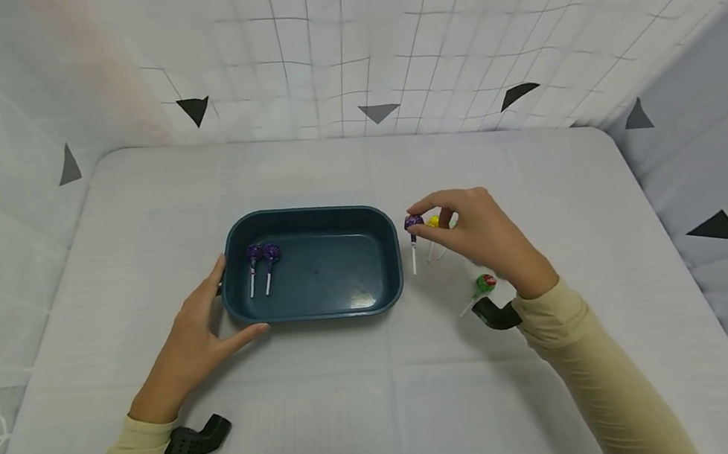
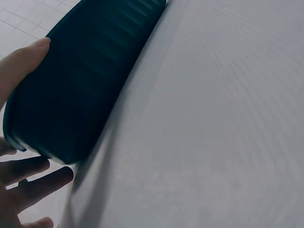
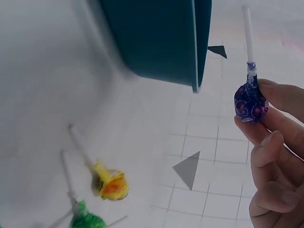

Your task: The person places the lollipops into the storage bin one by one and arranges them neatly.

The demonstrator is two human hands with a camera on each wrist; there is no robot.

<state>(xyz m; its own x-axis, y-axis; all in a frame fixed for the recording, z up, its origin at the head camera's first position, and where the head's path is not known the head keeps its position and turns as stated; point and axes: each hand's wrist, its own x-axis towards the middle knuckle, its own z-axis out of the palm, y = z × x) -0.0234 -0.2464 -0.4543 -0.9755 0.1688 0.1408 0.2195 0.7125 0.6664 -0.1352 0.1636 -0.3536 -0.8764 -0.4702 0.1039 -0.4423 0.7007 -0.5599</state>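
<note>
My right hand (image 1: pixel 479 232) pinches a purple-wrapped lollipop (image 3: pixel 251 102) by its round head between thumb and fingertips, just right of a dark teal plastic tub (image 1: pixel 316 315). The lollipop's white stick points up in the right wrist view. My left hand (image 1: pixel 195 343) rests against the tub's left front corner, thumb (image 2: pixel 31 59) at the front rim and fingers fairly straight along the end. Inside the tub, at the left, two purple lollipops (image 1: pixel 270 252) lie side by side. A yellow lollipop (image 3: pixel 113 184) lies on the table below my right hand.
A green and red lollipop (image 1: pixel 485 283) lies near my right wrist. Close to the yellow one in the right wrist view is a green lollipop (image 3: pixel 88 221). A white cloth covers the table (image 1: pixel 332 418), with a gridded white curtain (image 1: pixel 376 38) behind it.
</note>
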